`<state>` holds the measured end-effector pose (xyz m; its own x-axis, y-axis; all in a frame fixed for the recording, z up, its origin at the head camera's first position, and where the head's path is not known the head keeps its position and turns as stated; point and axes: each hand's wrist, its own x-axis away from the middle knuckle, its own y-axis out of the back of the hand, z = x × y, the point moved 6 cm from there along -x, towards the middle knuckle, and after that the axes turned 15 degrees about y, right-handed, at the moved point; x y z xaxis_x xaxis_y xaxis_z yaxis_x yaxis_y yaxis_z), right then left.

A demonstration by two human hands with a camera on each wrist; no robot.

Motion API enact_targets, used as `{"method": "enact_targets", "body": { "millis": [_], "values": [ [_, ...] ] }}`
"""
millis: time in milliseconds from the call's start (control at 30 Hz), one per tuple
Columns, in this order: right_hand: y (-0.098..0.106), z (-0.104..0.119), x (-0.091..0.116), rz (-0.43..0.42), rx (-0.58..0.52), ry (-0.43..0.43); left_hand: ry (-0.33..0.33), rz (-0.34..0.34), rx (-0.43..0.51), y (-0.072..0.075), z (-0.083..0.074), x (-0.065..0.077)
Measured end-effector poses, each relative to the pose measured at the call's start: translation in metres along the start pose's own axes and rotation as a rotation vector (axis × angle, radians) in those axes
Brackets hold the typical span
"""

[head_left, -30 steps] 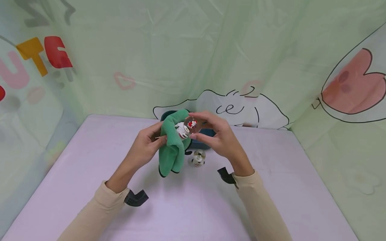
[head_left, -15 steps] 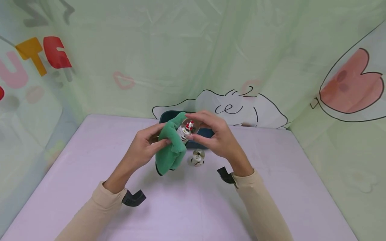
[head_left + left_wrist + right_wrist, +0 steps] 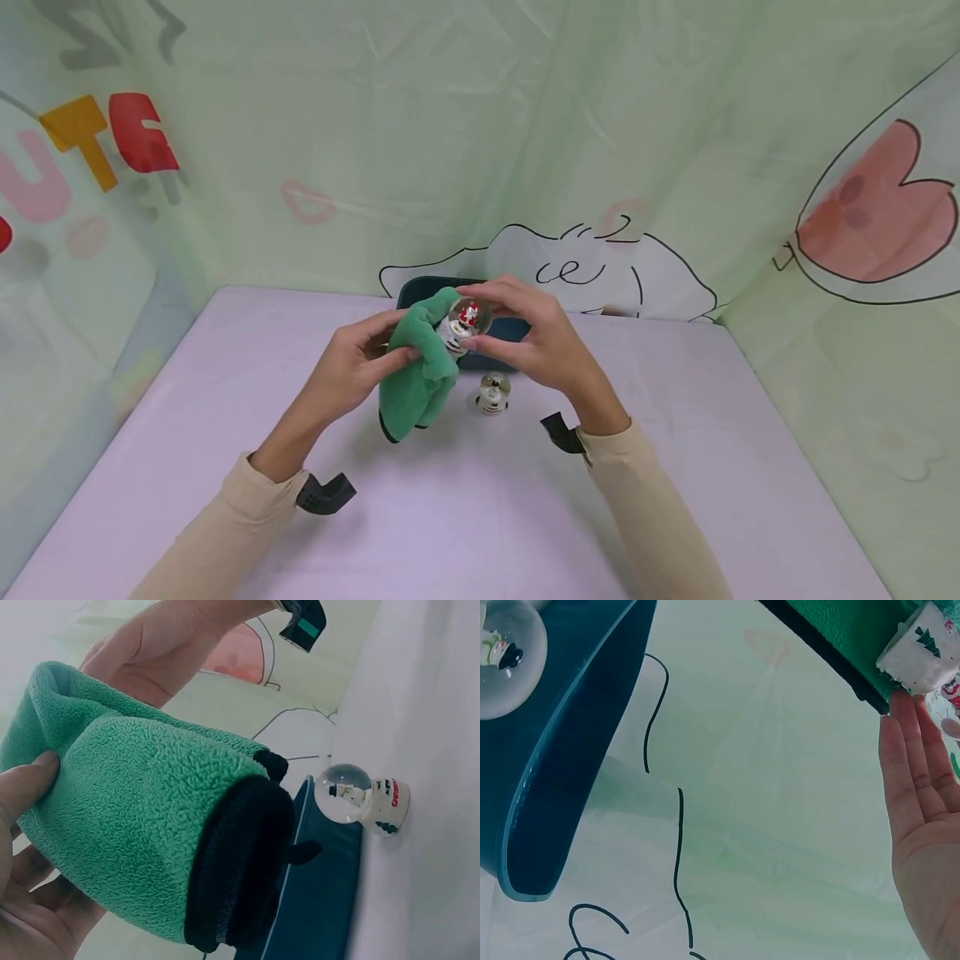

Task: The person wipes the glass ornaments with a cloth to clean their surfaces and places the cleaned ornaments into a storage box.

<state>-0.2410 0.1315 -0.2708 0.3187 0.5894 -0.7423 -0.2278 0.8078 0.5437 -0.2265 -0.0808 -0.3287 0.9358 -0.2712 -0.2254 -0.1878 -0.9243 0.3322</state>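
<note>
The fingers and thumb of the person's right hand [image 3: 528, 329] pinch a snow globe [image 3: 465, 323] by its clear ball. Inside the ball is a small red and white figure [image 3: 470, 314], and the white base has a green tree [image 3: 928, 643] on it. The fingers and thumb of the left hand [image 3: 356, 358] grip a soft green cloth [image 3: 412, 392] with a black edge. The cloth is folded and touches the base of the globe. The snow globe and the cloth are both up in the air, higher than the blue tub [image 3: 322, 889], and in the head view they hide part of it. A second snow globe [image 3: 493, 394] sits upright just beside the tub, on the person's side of it. It has a snowman [image 3: 351, 795] with a black hat inside and red letters on its base. The two arms reach toward the tub in tan sleeves [image 3: 225, 525], with a black piece [image 3: 326, 494] at each wrist. Under the tub is the light purple counter [image 3: 480, 517]. Behind the tub hangs a pale green sheet [image 3: 375, 125]. Right behind the tub it shows a white shape [image 3: 611, 271] with black lines. Higher than the tub and to its left is a pink heart [image 3: 308, 202], and far to its right is a big red heart [image 3: 873, 208].
</note>
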Motion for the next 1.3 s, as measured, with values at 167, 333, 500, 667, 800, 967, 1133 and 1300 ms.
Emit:
{"method": "enact_targets", "body": {
  "millis": [167, 333, 500, 667, 800, 967, 1133, 1300],
  "values": [
    [0.001, -0.008, -0.001, 0.036, -0.011, -0.010, 0.061, -0.002, 0.010, 0.003, 0.008, -0.002],
    [0.003, -0.017, -0.004, 0.067, -0.017, -0.022, 0.098, -0.016, 0.009, 0.008, 0.014, -0.002],
    [0.004, -0.027, -0.007, 0.101, -0.059, -0.021, 0.107, -0.024, 0.004, 0.014, 0.019, 0.002],
    [0.004, -0.038, -0.009, 0.129, -0.107, -0.048, 0.131, -0.029, 0.005, 0.020, 0.023, 0.008],
    [0.002, -0.047, -0.010, 0.151, -0.124, -0.102, 0.149, -0.038, -0.013, 0.023, 0.027, 0.013],
    [-0.002, -0.062, -0.011, 0.190, -0.121, -0.166, 0.160, -0.051, -0.036, 0.028, 0.032, 0.018],
    [-0.006, -0.077, -0.014, 0.240, -0.095, -0.197, 0.167, -0.059, -0.051, 0.033, 0.034, 0.023],
    [-0.009, -0.095, -0.016, 0.281, -0.096, -0.218, 0.166, -0.062, -0.061, 0.038, 0.036, 0.029]
  ]
}}
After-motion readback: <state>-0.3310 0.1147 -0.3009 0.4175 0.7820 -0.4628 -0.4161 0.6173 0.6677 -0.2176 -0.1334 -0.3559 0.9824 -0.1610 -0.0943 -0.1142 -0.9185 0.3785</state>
